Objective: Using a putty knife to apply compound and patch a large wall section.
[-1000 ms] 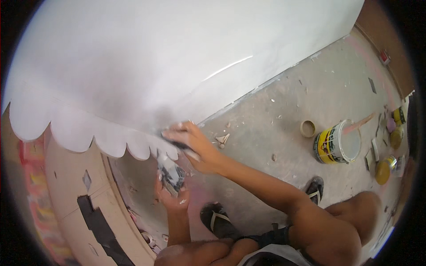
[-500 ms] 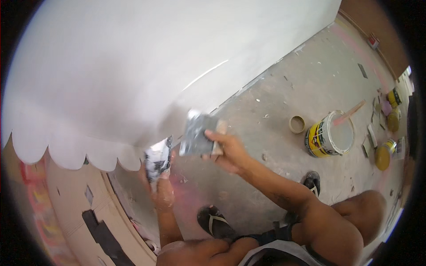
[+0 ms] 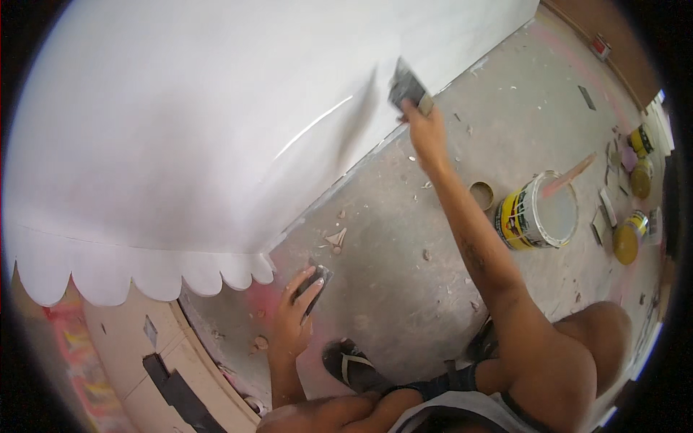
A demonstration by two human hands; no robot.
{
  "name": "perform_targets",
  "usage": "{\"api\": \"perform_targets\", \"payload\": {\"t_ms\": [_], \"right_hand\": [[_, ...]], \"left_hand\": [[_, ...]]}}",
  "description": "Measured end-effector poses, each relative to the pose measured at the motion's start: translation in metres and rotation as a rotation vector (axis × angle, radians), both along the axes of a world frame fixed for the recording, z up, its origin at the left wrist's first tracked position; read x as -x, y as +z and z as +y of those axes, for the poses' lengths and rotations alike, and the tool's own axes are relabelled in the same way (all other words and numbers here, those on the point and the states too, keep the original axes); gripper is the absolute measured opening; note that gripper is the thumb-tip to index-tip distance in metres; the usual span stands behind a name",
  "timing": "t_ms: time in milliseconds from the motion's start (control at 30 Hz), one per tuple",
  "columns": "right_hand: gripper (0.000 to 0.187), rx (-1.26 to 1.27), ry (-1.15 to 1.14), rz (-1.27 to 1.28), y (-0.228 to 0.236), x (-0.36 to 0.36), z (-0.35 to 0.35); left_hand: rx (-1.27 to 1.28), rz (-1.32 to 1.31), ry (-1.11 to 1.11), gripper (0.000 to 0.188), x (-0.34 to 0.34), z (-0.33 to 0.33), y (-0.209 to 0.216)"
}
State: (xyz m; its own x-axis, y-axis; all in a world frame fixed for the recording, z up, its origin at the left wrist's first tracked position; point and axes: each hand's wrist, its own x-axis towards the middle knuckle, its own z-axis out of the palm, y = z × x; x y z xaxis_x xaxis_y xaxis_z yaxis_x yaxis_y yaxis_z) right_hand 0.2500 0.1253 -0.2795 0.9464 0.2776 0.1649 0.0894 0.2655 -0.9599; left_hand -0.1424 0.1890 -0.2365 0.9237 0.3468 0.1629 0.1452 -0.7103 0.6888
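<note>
My right hand (image 3: 427, 133) reaches out to the low part of the white wall (image 3: 209, 101), closed round a flat grey putty scraper (image 3: 406, 85). The blade stands tilted at the wall near its foot; whether it touches is hard to tell. To its left a thin, bright white curved streak (image 3: 314, 128) runs along the wall. Lower down, my left hand (image 3: 290, 317) grips a second putty scraper (image 3: 317, 283), dark and flat, over the floor. Fingers cover much of that one.
An open paint bucket (image 3: 514, 220) with a stick (image 3: 574, 173) in it stands right of my right arm, beside a tape roll (image 3: 481, 195). Tins (image 3: 626, 242) and scraps lie farther right. The wall's scalloped edge (image 3: 155, 281) is at left, above a tan panel (image 3: 119, 339). My sandalled foot (image 3: 350, 361) is below.
My right hand has swung up and right with its scraper, away from the left one, to the wall. My left hand has dropped and turned, so the white-smeared face no longer shows.
</note>
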Motion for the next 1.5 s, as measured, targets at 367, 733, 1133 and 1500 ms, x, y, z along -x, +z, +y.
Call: {"api": "perform_targets", "payload": {"t_ms": [367, 733, 1133, 1500], "right_hand": [[0.035, 0.212, -0.259, -0.199, -0.001, -0.007, 0.057], [0.053, 0.067, 0.011, -0.234, 0.009, 0.211, 0.128], [0.059, 0.078, 0.159, -0.385, 0.008, 0.342, 0.167], [0.051, -0.226, 0.868, -0.652, 0.028, 0.289, 0.031]], "left_hand": [[0.081, -0.017, 0.117, 0.06, 0.066, -0.003, -0.024], [0.145, -0.125, 0.215, 0.038, 0.117, 0.006, -0.027], [0.178, -0.186, 0.683, 0.068, 0.236, 0.014, -0.11], [1.894, -0.966, 0.153, 0.045, 0.086, 0.021, -0.048]]}}
